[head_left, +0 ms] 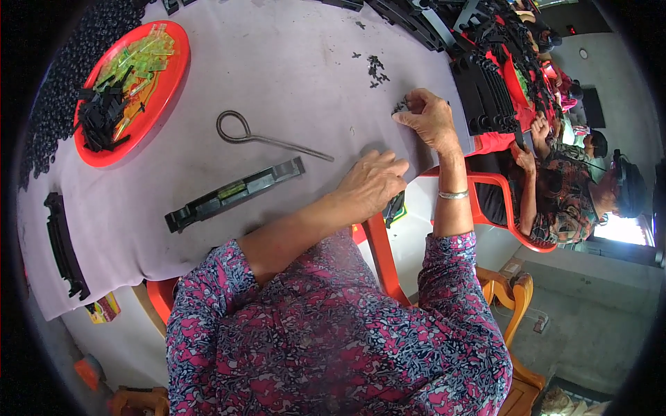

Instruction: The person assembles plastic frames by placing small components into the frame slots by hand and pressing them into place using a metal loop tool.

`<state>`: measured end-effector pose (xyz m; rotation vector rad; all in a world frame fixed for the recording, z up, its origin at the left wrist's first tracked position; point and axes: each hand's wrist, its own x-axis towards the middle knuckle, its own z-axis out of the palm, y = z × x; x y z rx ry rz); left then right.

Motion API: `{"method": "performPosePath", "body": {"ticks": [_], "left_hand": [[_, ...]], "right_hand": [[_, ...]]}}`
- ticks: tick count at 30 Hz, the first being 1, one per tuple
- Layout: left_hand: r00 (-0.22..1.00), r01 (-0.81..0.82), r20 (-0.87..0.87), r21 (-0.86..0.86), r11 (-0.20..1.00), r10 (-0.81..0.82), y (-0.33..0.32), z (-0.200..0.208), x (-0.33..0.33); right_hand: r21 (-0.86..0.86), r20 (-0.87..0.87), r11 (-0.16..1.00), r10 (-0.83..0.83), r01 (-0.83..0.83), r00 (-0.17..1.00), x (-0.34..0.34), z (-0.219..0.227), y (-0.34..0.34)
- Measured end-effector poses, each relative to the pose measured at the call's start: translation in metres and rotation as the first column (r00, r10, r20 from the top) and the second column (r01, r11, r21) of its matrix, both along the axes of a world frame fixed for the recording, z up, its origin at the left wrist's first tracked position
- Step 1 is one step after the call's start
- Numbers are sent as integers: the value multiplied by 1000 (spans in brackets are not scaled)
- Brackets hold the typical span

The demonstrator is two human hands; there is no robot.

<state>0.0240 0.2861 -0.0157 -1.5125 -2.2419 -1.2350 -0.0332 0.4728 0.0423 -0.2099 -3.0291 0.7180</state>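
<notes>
Right hand [428, 118] is pinching at a cluster of small black plastic clips [401, 107] on the grey-clothed worktop [291, 83]; left hand [371, 184] is resting flat, released, near the long black plastic bar with green insert [234, 193]. Best picking one clip cleanly, fingertips only.

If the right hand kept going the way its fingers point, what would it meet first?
The right hand points up and left across the table; its fingertips already touch a few small black pieces. Beyond them, probably the scattered black bits, though depth is unclear.
</notes>
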Motion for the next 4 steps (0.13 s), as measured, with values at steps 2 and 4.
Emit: {"method": "performPosePath", "body": {"ticks": [2, 4], "left_hand": [[1000, 0, -8, 11, 1000, 0, 1, 0, -1], [999, 18, 34, -39, 999, -17, 1, 0, 0]], "right_hand": [[-124, -9, 991, -48, 46, 999, -3, -4, 5], [-171, 81, 982, -66, 79, 995, -6, -8, 8]]}}
